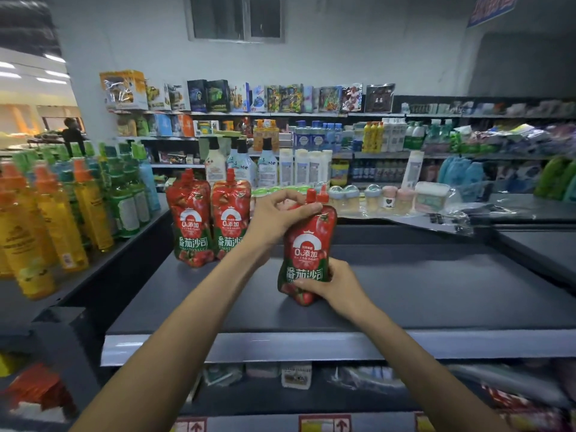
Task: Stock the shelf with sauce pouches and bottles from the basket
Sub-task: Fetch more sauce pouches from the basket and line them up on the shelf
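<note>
Left hand (277, 213) pinches sauce pouch (307, 244) top, right hand (332, 286) grips its base

Arms outstretched; left hand (280, 215) pinches pouch (308, 244) top, right hand (332, 285) (curled) grips base.

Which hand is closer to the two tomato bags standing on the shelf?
Left. The left hand pinches the top of the held pouch, just right of the standing pouches. The right hand grips its bottom, farther right.

Toy boxes (218, 95) above — pump bottles (267, 169) below.
</note>
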`<state>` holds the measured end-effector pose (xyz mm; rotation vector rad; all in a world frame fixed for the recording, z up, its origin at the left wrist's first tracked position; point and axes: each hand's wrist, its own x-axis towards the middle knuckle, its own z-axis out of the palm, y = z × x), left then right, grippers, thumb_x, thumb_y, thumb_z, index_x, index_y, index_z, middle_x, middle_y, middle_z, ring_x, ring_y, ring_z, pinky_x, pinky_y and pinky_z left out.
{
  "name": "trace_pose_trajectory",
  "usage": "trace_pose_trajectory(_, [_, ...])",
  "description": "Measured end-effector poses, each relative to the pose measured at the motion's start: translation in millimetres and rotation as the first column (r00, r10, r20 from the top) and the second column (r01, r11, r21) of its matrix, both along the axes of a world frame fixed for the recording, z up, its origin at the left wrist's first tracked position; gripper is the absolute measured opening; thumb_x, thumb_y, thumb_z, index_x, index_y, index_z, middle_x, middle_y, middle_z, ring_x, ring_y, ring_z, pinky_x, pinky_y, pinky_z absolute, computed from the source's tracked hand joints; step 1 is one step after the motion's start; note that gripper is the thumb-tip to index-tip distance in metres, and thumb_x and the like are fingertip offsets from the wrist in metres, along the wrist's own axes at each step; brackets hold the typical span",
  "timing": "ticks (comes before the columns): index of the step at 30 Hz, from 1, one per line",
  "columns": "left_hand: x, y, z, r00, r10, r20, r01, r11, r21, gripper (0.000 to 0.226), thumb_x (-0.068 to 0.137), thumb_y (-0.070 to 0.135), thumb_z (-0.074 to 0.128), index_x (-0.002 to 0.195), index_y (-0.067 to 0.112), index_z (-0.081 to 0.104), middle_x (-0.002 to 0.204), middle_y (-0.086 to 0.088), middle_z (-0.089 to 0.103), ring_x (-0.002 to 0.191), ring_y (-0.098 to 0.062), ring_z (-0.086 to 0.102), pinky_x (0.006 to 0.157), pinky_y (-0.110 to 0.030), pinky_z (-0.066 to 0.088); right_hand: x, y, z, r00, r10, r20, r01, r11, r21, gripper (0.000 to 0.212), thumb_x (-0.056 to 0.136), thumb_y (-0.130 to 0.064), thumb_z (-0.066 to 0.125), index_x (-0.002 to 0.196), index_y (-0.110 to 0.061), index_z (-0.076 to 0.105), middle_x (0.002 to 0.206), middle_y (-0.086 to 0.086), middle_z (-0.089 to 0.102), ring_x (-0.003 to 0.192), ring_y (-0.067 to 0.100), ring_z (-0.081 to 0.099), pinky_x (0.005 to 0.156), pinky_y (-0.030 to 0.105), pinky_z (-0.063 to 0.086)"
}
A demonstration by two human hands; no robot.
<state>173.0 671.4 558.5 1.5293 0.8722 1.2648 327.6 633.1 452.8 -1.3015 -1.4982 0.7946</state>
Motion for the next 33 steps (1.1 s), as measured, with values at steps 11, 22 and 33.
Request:
trace_pose_trajectory(11, [-86.3, -25.4, 39.7, 0.989, 0.149, -0.025, -0.145, 0.983, 0.109, 0.023, 0.074, 0.013, 0.09, 0.093, 0.006, 0.08, 0.086, -0.007, 0.081, 0.077, -0.017, 0.078, 0.067, -0.024, 0.059, -55.8, 1.9, 25.5, 0.976, 0.166, 0.138, -0.174, 0.984, 0.046, 0.038, 0.074, -0.037, 0.09, 0.109, -0.028, 0.075, 0.103, -0.012, 0.079, 0.098, 0.005, 0.074, 0.095, 0.04, 0.059])
trace_pose_trajectory(22, [-176.4, -23.2, 31.5, 0.946, 0.323, -0.023, -0.317, 0.937, 0.144, 0.037, 0.078, 0.02, 0.089, 0.112, 0.013, 0.076, 0.093, -0.004, 0.081, 0.085, -0.014, 0.078, 0.073, -0.022, 0.063, -161.7, 25.6, 25.9, 0.972, 0.058, 0.227, -0.084, 0.991, 0.104, 0.057, 0.064, -0.047, 0.094, 0.113, -0.026, 0.075, 0.108, -0.011, 0.077, 0.096, 0.005, 0.071, 0.089, 0.034, 0.06])
trace_pose_trajectory(33, [-218.2, -8.7, -54.1, 0.924, 0.372, 0.091, -0.368, 0.928, -0.056, 0.069, 0.078, 0.038, 0.087, 0.137, 0.024, 0.053, 0.126, 0.004, 0.065, 0.113, -0.013, 0.067, 0.088, -0.025, 0.056, -222.8, 54.2, 14.0, 0.984, -0.069, 0.167, 0.052, 0.993, 0.108, 0.039, 0.066, -0.028, 0.096, 0.098, -0.024, 0.074, 0.094, -0.006, 0.077, 0.081, 0.01, 0.07, 0.07, 0.026, 0.054])
